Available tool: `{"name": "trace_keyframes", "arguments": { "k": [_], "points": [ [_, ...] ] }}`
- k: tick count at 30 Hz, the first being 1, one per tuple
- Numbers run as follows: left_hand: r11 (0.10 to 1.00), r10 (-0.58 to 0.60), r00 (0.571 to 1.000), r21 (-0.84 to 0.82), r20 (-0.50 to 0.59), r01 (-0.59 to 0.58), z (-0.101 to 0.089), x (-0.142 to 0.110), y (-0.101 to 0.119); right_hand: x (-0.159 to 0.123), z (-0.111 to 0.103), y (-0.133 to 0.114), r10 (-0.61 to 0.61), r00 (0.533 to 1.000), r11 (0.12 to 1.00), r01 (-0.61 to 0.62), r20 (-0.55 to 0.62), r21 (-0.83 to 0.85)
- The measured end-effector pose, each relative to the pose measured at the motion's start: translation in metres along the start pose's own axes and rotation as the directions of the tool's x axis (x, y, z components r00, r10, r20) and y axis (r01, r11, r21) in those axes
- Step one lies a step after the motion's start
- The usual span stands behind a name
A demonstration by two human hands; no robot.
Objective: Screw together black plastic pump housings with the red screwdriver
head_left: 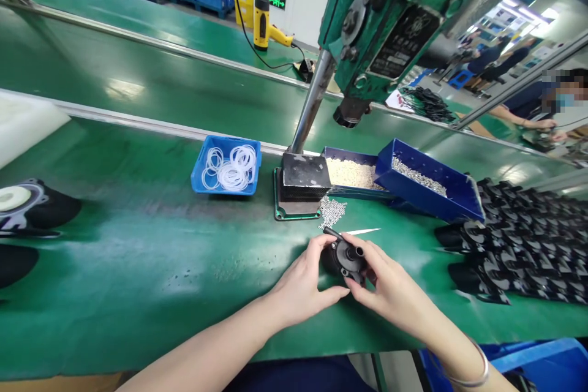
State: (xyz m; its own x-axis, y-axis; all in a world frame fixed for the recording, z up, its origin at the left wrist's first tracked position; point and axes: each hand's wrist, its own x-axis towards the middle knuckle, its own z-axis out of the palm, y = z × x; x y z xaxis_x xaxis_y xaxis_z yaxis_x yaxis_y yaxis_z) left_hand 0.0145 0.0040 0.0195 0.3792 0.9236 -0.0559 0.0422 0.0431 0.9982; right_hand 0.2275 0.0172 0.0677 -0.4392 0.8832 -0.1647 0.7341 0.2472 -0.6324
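Observation:
Both hands hold a black plastic pump housing [345,260] with a short spout on top, just above the green bench. My left hand [307,282] grips it from the left, thumb at its near edge and fingers at its far side. From the right, my right hand [386,278] wraps round it, thumb near the front and fingers by the spout. Beyond the hands lie a pile of tiny metal nuts [331,211] and a thin white pointed strip [365,231]. The underside of the housing is hidden.
A green press [376,30] stands over its black base block [305,171]. Behind are a blue tray of white rings [225,168], a bin of pale small parts [351,173] and a bin of screws [427,184]. Rows of black housings [528,239] fill the right. A co-worker sits far right.

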Motion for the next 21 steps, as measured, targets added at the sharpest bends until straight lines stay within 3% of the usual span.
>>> {"name": "trace_keyframes", "arguments": {
  "k": [3,5,8,13,16,18,21],
  "points": [
    [1.0,0.024,1.0,-0.011,0.015,-0.024,0.001,0.001,0.005,0.003,-0.01,0.0,0.085,0.993,0.93,-0.107,0.077,0.352],
    [0.998,0.043,0.998,-0.043,0.039,-0.041,0.0,0.003,0.011,0.004,-0.015,-0.001,0.141,0.972,0.807,-0.223,0.188,0.547],
    [0.996,0.05,0.994,-0.085,0.101,-0.041,-0.006,0.005,0.022,0.003,-0.02,0.001,0.14,0.941,0.626,-0.326,0.309,0.708],
    [0.985,0.099,0.989,-0.155,0.109,-0.082,-0.011,0.006,0.031,0.006,-0.011,0.012,0.009,0.898,0.441,-0.399,0.44,0.804],
    [0.941,0.095,0.993,-0.332,0.075,-0.065,-0.008,0.003,0.028,0.01,0.001,0.014,-0.004,0.892,0.367,-0.419,0.452,0.831],
    [0.884,0.091,0.995,-0.464,0.053,-0.056,-0.007,0.002,0.025,0.013,0.008,0.01,-0.001,0.896,0.352,-0.415,0.444,0.839],
    [0.834,0.064,0.998,-0.549,0.001,-0.053,-0.008,0.003,0.021,0.019,0.012,-0.004,0.008,0.9,0.419,-0.398,0.435,0.816]
  ]
}}
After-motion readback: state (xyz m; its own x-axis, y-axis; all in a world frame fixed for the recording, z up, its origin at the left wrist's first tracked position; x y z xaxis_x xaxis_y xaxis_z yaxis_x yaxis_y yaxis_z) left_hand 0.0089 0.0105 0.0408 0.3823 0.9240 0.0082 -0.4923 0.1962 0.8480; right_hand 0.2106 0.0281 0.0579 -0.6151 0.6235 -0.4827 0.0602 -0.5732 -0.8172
